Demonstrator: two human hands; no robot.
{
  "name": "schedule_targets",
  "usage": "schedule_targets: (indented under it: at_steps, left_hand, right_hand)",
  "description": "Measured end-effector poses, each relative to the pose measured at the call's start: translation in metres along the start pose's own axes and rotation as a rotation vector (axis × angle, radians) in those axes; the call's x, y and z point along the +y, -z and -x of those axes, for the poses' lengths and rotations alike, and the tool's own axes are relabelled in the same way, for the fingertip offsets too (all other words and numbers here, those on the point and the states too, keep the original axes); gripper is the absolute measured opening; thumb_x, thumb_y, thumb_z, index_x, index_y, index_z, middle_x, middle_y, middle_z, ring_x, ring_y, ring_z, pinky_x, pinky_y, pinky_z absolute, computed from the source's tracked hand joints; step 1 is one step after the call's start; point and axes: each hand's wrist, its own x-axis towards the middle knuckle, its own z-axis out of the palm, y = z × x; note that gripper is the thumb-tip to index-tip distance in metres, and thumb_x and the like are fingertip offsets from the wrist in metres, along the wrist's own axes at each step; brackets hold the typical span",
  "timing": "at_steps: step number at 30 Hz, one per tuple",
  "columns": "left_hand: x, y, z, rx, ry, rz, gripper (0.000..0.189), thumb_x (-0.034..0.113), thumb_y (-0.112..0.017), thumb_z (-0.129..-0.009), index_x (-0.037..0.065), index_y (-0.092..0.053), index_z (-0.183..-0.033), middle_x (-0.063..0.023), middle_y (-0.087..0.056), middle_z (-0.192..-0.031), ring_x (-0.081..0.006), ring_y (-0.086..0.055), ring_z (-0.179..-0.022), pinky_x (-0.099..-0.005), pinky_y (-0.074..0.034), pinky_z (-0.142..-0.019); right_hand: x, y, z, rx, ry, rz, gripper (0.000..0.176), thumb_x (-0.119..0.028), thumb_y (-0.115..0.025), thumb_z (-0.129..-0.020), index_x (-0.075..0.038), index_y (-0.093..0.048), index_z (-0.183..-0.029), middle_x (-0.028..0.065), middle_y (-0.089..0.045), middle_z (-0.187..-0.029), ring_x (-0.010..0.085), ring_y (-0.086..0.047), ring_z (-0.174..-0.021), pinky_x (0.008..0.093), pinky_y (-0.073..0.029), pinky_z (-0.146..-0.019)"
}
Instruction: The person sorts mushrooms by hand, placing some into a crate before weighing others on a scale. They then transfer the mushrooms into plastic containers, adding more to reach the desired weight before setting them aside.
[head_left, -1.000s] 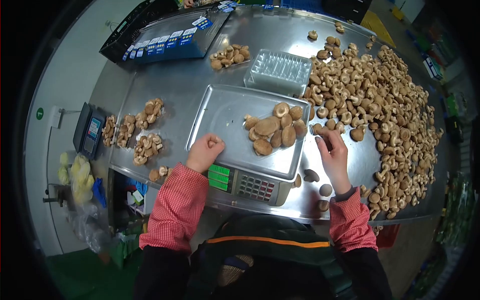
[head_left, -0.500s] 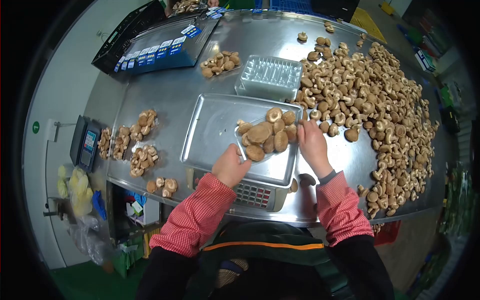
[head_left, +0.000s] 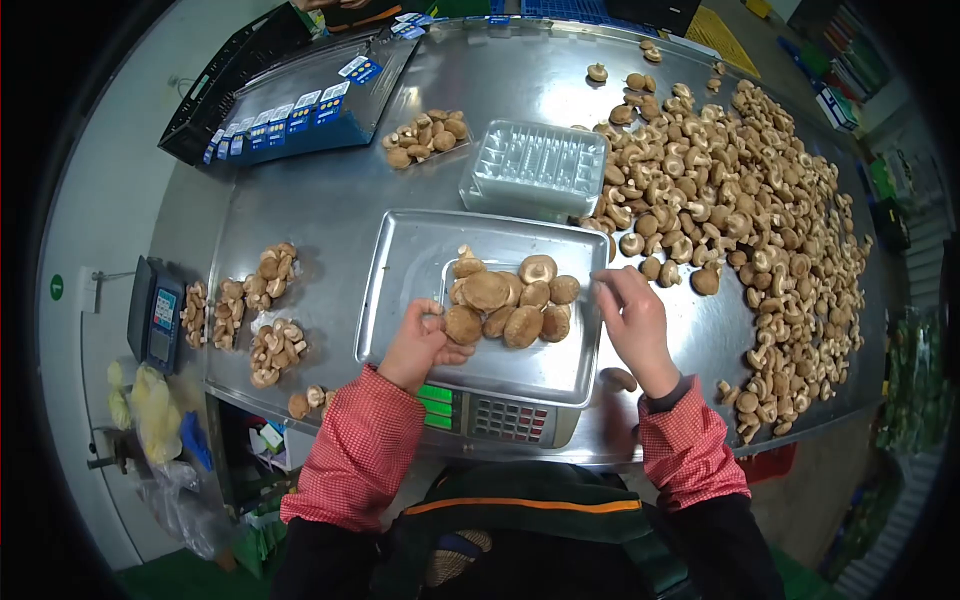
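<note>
A clear plastic tray heaped with brown mushrooms [head_left: 486,291] lies on the steel pan of a scale [head_left: 400,270]. My left hand [head_left: 420,345] is at the left edge of the heap, fingers apart and touching the lower left mushroom or the tray rim. At the pan's right edge, my right hand [head_left: 635,320] holds nothing, its thumb and fingers spread. Below the pan, the scale's display [head_left: 437,407] glows green beside its keypad [head_left: 507,420]. Behind the pan stands a stack of empty clear trays [head_left: 537,165].
Loose mushrooms [head_left: 720,200] are piled on the right. One filled tray [head_left: 428,136] lies behind, and several mushroom portions [head_left: 277,350] lie left. At the back left are a labelled box [head_left: 300,118] and another person's hand [head_left: 315,4]. A second device [head_left: 160,315] stands at far left.
The mushroom tray now rests flatter and further left on the pan. My left hand has moved left and loosened, while my right hand has come away from the mushrooms. The scale display has come into view, lit green.
</note>
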Motion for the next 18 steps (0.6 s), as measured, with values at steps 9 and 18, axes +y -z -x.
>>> schedule_targets:
  at_steps: [9,18]
  left_hand:
    - [0.040,0.058,-0.022,-0.004,-0.150,0.276,0.036,-0.006,-0.049,-0.094,0.007,-0.035,-0.125,-0.0214,-0.065,-0.109,-0.0296,-0.073,-0.086,-0.0361,-0.064,-0.074]
    - [0.171,0.156,-0.130,0.381,-0.538,0.295,0.040,-0.013,-0.041,-0.089,-0.007,-0.033,-0.128,-0.0281,-0.059,-0.116,-0.0358,-0.068,-0.102,-0.0394,-0.062,-0.088]
  right_hand:
    - [-0.003,-0.022,-0.091,0.102,0.261,0.223,0.017,-0.010,-0.070,-0.084,-0.003,-0.065,-0.099,0.0110,-0.061,-0.091,0.0331,-0.059,-0.088,0.0399,-0.048,-0.076]
    - [0.015,-0.038,-0.156,-0.150,0.429,0.294,0.017,-0.009,-0.076,-0.073,-0.004,-0.060,-0.076,0.0104,-0.057,-0.080,0.0307,-0.056,-0.080,0.0410,-0.047,-0.072]
